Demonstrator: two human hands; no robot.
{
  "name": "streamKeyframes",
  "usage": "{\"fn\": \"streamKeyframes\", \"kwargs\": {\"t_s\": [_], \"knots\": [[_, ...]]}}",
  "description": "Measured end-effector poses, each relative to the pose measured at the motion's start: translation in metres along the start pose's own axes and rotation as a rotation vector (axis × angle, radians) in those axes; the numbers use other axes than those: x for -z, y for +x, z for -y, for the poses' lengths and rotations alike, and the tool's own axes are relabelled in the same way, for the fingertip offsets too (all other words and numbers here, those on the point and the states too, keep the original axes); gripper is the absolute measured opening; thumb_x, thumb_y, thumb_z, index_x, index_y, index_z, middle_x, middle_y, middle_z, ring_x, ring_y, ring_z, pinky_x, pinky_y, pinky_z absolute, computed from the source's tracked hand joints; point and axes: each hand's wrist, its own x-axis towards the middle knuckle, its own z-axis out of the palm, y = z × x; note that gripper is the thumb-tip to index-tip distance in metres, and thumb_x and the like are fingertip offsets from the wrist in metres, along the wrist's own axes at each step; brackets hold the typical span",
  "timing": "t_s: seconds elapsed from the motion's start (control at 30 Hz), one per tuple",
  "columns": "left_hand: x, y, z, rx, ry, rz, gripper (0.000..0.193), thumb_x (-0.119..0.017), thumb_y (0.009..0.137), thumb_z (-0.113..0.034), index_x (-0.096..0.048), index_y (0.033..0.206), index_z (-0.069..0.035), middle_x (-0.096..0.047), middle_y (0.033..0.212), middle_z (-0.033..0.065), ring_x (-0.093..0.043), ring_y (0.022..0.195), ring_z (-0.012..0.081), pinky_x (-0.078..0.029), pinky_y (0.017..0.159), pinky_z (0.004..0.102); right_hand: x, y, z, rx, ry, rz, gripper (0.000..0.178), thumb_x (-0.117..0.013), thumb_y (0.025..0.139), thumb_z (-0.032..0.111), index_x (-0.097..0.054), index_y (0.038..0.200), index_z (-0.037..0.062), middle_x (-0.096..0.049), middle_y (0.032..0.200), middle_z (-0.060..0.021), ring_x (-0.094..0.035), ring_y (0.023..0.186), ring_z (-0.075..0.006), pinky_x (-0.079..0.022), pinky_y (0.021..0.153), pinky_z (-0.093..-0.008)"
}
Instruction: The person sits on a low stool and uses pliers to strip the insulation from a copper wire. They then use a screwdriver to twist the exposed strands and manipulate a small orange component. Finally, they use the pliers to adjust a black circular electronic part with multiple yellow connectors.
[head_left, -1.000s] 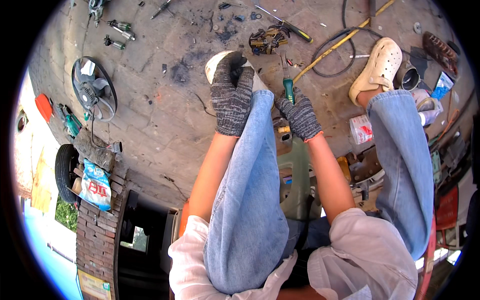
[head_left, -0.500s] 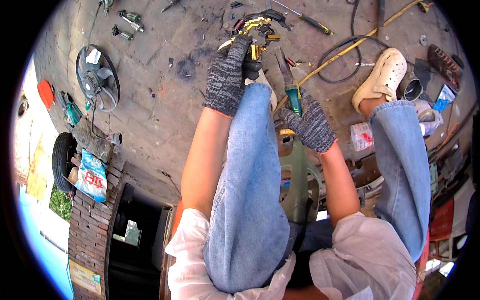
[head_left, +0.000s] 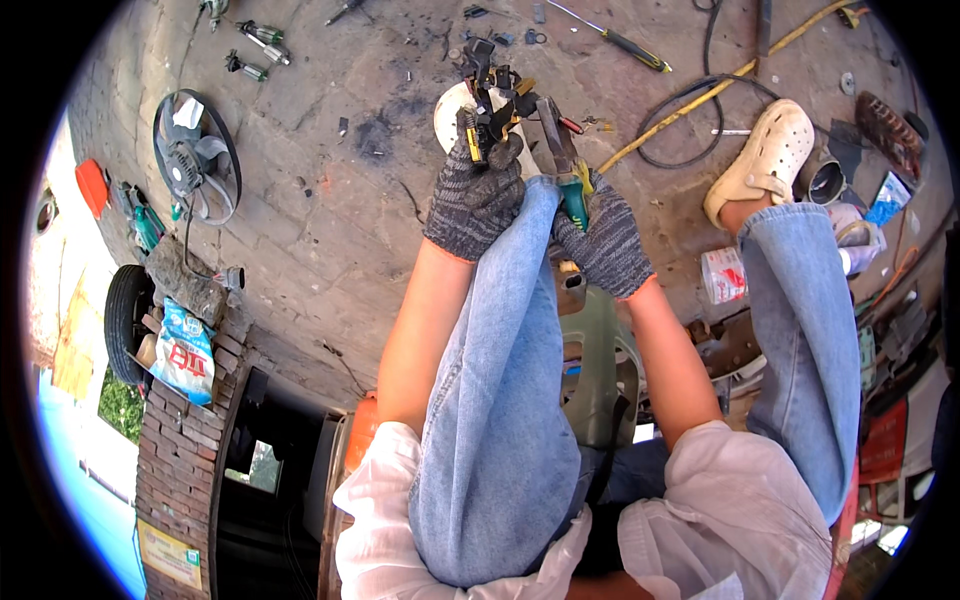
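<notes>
Left hand (head_left: 472, 200) gripping black-yellow part (head_left: 490, 110), right hand (head_left: 600, 240) closed on green-handled pliers (head_left: 562, 170), over knee.

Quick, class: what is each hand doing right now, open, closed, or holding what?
Left hand: closed on a black and yellow metal part.
Right hand: closed on green-handled pliers.

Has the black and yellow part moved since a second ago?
Yes. It lay on the pavement beyond the knee; the left hand has picked it up.
</notes>
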Motion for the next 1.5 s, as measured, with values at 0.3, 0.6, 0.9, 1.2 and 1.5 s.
{"fn": "streamKeyframes", "kwargs": {"t_s": [0.3, 0.6, 0.9, 1.2, 1.5], "knots": [[0.023, -0.003, 0.002, 0.057, 0.172, -0.120, 0.023, -0.050, 0.090, -0.030, -0.047, 0.081, -0.010, -0.045, 0.059, -0.0007, -0.044, 0.044, 0.0119, -0.035, 0.043, 0.0266, 0.010, 0.000, 0.000, -0.090, 0.215, -0.073, 0.031, -0.067, 0.080, 0.025, -0.059, 0.093, -0.0018, -0.061, 0.072, -0.0132, -0.060, 0.068, -0.0248, -0.048, 0.067, -0.0351], [0.016, -0.012, 0.001, 0.115, 0.039, 0.073, 0.029, -0.049, 0.093, -0.033, -0.049, 0.076, -0.010, -0.040, 0.051, -0.0049, -0.038, 0.034, 0.0055, -0.031, 0.034, 0.0231, 0.014, 0.009, 0.032, -0.276, 0.651, 0.104, 0.037, -0.069, 0.078, 0.026, -0.056, 0.100, -0.0009, -0.062, 0.074, -0.0151, -0.062, 0.068, -0.0272, -0.049, 0.064, -0.0363], [0.013, -0.015, -0.007, 0.017, -0.102, 0.008, 0.031, -0.042, 0.096, -0.036, -0.048, 0.083, -0.008, -0.042, 0.055, -0.0038, -0.039, 0.033, 0.0057, -0.033, 0.035, 0.0225, 0.022, -0.002, 0.024, 0.038, -0.052, 0.042, 0.068, -0.072, 0.072, 0.034, -0.044, 0.122, -0.0025, -0.054, 0.113, -0.0251, -0.054, 0.106, -0.0379, -0.044, 0.089, -0.0408], [-0.002, -0.010, -0.011, 0.040, -0.012, -0.227, 0.026, -0.041, 0.097, -0.032, -0.047, 0.085, -0.010, -0.042, 0.056, -0.0047, -0.036, 0.033, 0.0048, -0.032, 0.031, 0.0211, 0.021, 0.003, 0.013, 0.149, -0.241, -0.002, 0.070, -0.071, 0.074, 0.027, -0.040, 0.127, -0.0076, -0.050, 0.119, -0.0264, -0.051, 0.109, -0.0370, -0.041, 0.096, -0.0391], [-0.007, -0.006, -0.012, -0.004, 0.127, -0.395, 0.025, -0.036, 0.097, -0.026, -0.048, 0.081, -0.012, -0.042, 0.054, -0.0035, -0.035, 0.034, 0.0072, -0.028, 0.028, 0.0237, 0.015, 0.006, 0.006, 0.198, -0.388, 0.034, 0.055, -0.065, 0.078, 0.025, -0.050, 0.122, -0.0023, -0.051, 0.121, -0.0238, -0.052, 0.109, -0.0370, -0.041, 0.096, -0.0394]]}}
